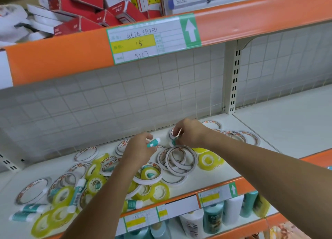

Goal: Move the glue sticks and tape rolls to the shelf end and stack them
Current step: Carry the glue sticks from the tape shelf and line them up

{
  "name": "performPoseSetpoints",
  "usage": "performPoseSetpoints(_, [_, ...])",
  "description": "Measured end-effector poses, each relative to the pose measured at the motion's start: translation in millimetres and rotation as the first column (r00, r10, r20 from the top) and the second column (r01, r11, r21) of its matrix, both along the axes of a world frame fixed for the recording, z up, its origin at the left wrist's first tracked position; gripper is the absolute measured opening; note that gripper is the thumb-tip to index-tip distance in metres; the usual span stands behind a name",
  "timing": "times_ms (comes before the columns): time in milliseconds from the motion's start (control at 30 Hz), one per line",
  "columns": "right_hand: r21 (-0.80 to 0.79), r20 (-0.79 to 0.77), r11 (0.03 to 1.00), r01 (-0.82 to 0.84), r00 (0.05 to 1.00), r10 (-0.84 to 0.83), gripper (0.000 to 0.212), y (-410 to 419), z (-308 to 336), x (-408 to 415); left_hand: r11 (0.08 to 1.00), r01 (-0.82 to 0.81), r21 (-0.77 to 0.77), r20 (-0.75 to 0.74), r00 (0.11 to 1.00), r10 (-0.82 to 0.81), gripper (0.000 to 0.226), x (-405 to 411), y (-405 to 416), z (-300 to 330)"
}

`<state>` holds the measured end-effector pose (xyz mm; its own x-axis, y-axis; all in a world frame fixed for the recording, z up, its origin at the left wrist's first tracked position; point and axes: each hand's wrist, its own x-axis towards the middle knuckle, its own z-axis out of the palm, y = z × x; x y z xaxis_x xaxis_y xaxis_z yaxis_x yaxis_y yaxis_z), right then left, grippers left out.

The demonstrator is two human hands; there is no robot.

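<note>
Several tape rolls lie scattered on the white shelf (224,168): thin white double-sided rolls (181,160) and yellow clear-tape rolls (208,160). Teal glue sticks (77,194) lie among them at the front left. My left hand (139,151) grips a teal glue stick with a white cap (154,142) above the middle of the pile. My right hand (188,132), near the shelf's back, pinches a white tape roll (173,132), and a bit of teal glue stick (173,142) shows under its fingers.
A bare stretch of white shelf (291,120) extends to the right past the upright post (233,80). The orange shelf above (53,59) carries red boxes (80,10) and a price label (152,39). Bottles (213,219) stand on the shelf below.
</note>
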<state>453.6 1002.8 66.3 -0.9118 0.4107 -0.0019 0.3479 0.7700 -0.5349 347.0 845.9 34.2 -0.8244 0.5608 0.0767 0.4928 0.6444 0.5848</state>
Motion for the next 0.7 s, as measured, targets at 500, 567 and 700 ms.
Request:
performPoseSetpoints(500, [0.284, 0.233, 0.946, -0.158, 0.968, 0.092, 0.035, 25, -1, 42, 0.973, 0.130, -0.192, -0.260, 0.949, -0.178, 0.031, 28, 36, 21])
performPoseSetpoints(567, [0.303, 0.245, 0.942, -0.148, 0.967, 0.073, 0.034, 33, 1, 51, 0.965, 0.146, -0.217, -0.265, 0.943, -0.202, 0.030, 34, 46, 26])
performPoseSetpoints(700, [0.314, 0.252, 0.943, -0.105, 0.967, 0.023, 0.028, 57, 4, 81, 0.947, 0.206, -0.248, -0.271, 0.923, -0.272, 0.025, 52, 75, 32])
